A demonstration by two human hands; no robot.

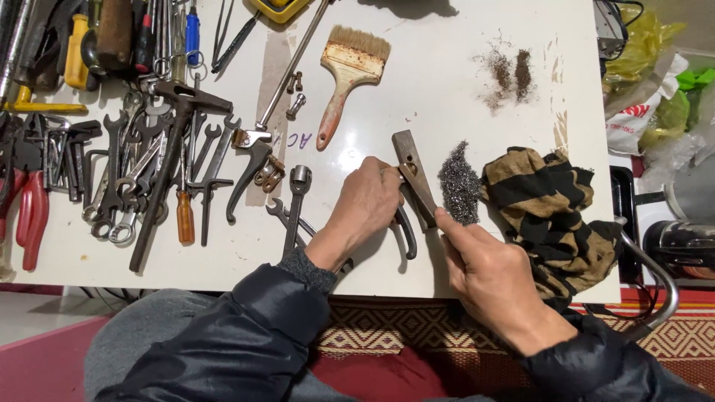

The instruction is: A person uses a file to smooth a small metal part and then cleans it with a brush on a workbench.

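Head view looks down on a white table (447, 67) with a person seated at its near edge, both arms in dark padded sleeves. Left hand (369, 201) has its fingers (387, 175) curled shut around a rusty hammer head (414, 175), a long brown block lying slanted on the table, with a pair of dark-handled pliers (406, 231) tucked under the same palm, the handles curving back toward the person. Right hand (488, 272) has its fingers (447, 222) pinched closed on a wad of grey steel wool (459, 190), which sits just beside the hammer head, touching its right flank. Right of those fingers, close against the steel wool, lies a crumpled rag (551, 201) striped black and mustard. Beyond the fingers, farther up the table, rests a worn paintbrush (346, 78) with a reddish handle and pale bristles, and to its right a small scatter of brown rust dust (510, 74). Left of the left fingers lie a socket wrench (296, 205) and a few bolts, then a thick heap of spanners (126, 186) with a big hammer (171, 164) across them, a wooden-handled screwdriver (185, 216), and red-handled pliers (30, 216) at the far left edge. Under the person's arms, a patterned red mat (417, 327) shows past the table edge.
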